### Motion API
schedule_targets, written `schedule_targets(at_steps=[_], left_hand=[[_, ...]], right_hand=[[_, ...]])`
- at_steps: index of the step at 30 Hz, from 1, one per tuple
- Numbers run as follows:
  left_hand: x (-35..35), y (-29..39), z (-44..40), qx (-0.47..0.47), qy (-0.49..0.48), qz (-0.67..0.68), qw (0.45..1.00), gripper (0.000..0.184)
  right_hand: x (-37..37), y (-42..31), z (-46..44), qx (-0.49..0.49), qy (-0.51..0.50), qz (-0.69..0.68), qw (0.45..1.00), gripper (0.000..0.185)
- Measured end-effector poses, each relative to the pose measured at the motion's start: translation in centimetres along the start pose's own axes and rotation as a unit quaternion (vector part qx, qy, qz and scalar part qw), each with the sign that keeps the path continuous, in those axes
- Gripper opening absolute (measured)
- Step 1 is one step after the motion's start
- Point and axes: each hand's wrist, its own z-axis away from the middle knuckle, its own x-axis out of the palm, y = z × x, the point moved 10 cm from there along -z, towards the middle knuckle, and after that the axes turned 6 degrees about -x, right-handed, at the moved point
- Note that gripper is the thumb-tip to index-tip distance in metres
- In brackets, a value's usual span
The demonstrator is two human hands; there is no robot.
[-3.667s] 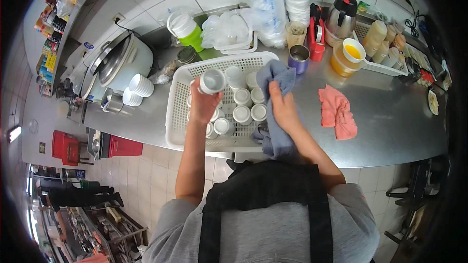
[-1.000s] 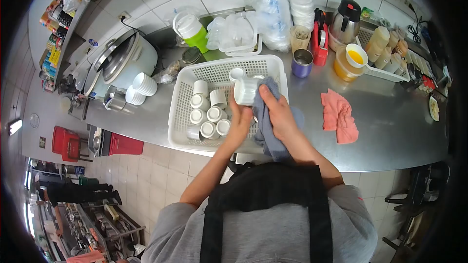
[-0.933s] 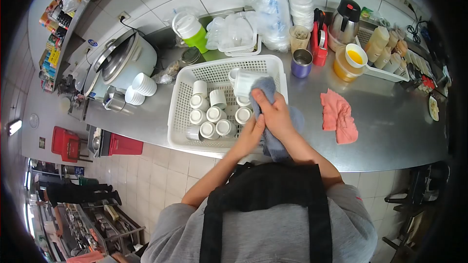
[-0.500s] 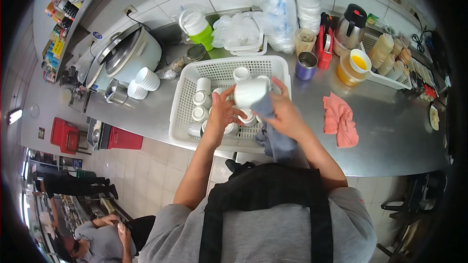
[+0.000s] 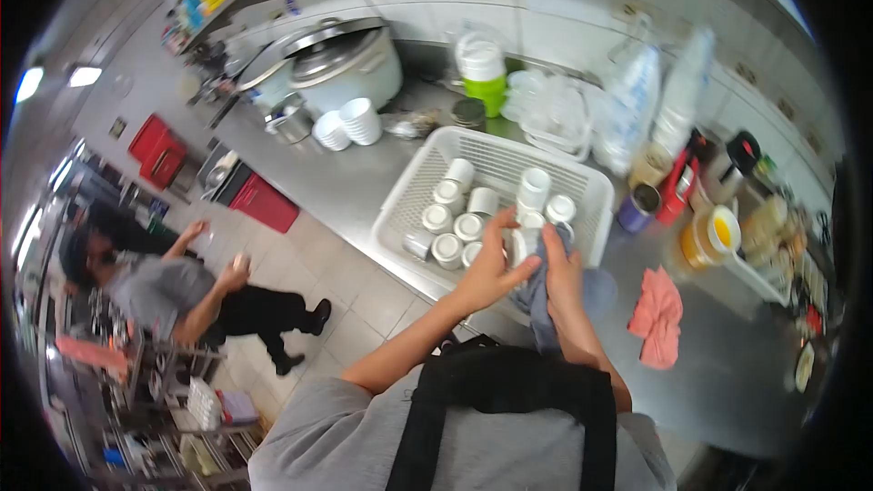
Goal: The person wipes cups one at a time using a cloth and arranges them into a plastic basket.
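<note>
Both hands meet over the front right part of a white perforated plastic basket [image 5: 414,184]. My left hand [image 5: 494,265] is curled around a white cup [image 5: 525,242], partly covered by fingers and cloth. A grey-blue cloth [image 5: 540,295] is gripped in my right hand [image 5: 564,284], pressed against the cup's right side, and its loose end hangs down. Inside the basket stand several white cups [image 5: 446,250], most of them bottom up, a few lying tilted.
A pink cloth [image 5: 657,318] lies on the steel counter [image 5: 627,386] to the right. Behind the basket are a green-and-white jug [image 5: 482,73], plastic containers [image 5: 555,109] and a purple cup [image 5: 639,207]. A large cooker [image 5: 350,73] stands left. Another person [image 5: 173,291] is on the floor at left.
The view has turned, so the basket appears farther right and tilted. My hands have come closer together around the cup, with the cloth against it. The other person now stands with arms apart.
</note>
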Motion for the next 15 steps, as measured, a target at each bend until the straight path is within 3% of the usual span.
schedule_targets(at_steps=[1,3,4,7,8,9,11,12,14,15], left_hand=[[-0.5,0.5,0.0,0.032,0.016,-0.061,0.997,0.072],[0.2,-1.5,1.0,-0.130,-0.088,0.028,0.987,0.070],[-0.6,-1.2,1.3,-0.117,-0.052,-0.017,0.992,0.067],[-1.8,0.4,1.6,-0.025,-0.031,-0.116,0.992,0.068],[-1.5,2.0,1.8,0.123,-0.027,-0.180,0.976,0.070],[-1.1,2.7,1.9,0.160,-0.044,-0.229,0.959,0.070],[0.1,3.8,2.3,0.235,-0.078,-0.317,0.915,0.071],[-0.4,4.6,2.2,0.259,-0.049,-0.273,0.925,0.069],[-1.0,1.8,0.8,0.094,-0.026,-0.164,0.982,0.067],[-0.5,-0.1,0.5,0.006,-0.021,-0.107,0.994,0.066]], right_hand=[[0.0,-0.2,-0.1,-0.015,0.000,0.032,0.999,0.044],[0.3,0.2,-0.4,-0.020,-0.005,0.073,0.997,0.046],[0.3,0.9,-0.5,-0.009,-0.009,0.085,0.996,0.047],[0.8,2.5,-1.2,0.052,-0.060,0.048,0.996,0.047],[1.0,2.6,-0.9,0.086,-0.082,0.006,0.993,0.047],[1.3,2.6,-0.5,0.120,-0.102,-0.036,0.987,0.047],[1.2,2.1,-0.3,0.114,-0.135,-0.019,0.984,0.044],[1.3,1.5,-0.1,0.101,-0.144,-0.016,0.984,0.044],[0.8,0.5,0.5,0.078,-0.118,-0.012,0.990,0.040],[0.3,-0.6,0.4,0.005,-0.087,0.019,0.996,0.036]])
